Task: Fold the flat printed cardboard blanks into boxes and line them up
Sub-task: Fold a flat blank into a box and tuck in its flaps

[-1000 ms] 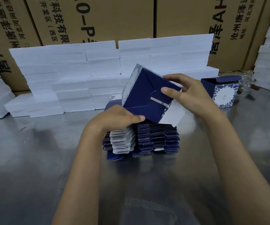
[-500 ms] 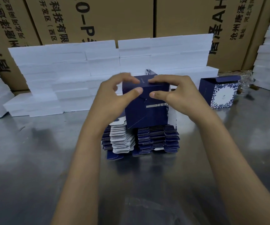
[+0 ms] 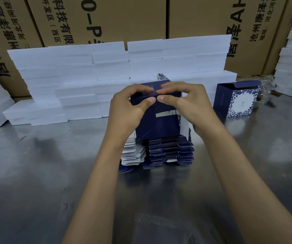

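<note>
Both hands hold one half-folded box in the air above the middle of the desk, directly over the pile of flat blanks. The left hand grips the box's upper left edge, fingers curled over the top and thumb pressed on the dark blue near face. The right hand mirrors it on the upper right edge, fingers curled over the top, thumb on the same face. The two thumb tips sit just beside each other at the middle of the top edge; the fingertips above also nearly meet. The fingers of both hands are thus clamped on the box. A diagonal flap edge and a pale strip show on the near face; a white-lined flap hangs at the box's right side.

The pile of blanks lies on the desk under the held box, dark blue edges to the right, white edges to the left. One finished box with a floral front stands upright on the desk to the right, well apart from the pile, its top flap raised. White foam blocks are stacked in rows behind the work area, with more at both side margins. Large brown cartons with printed characters stand behind the foam
</note>
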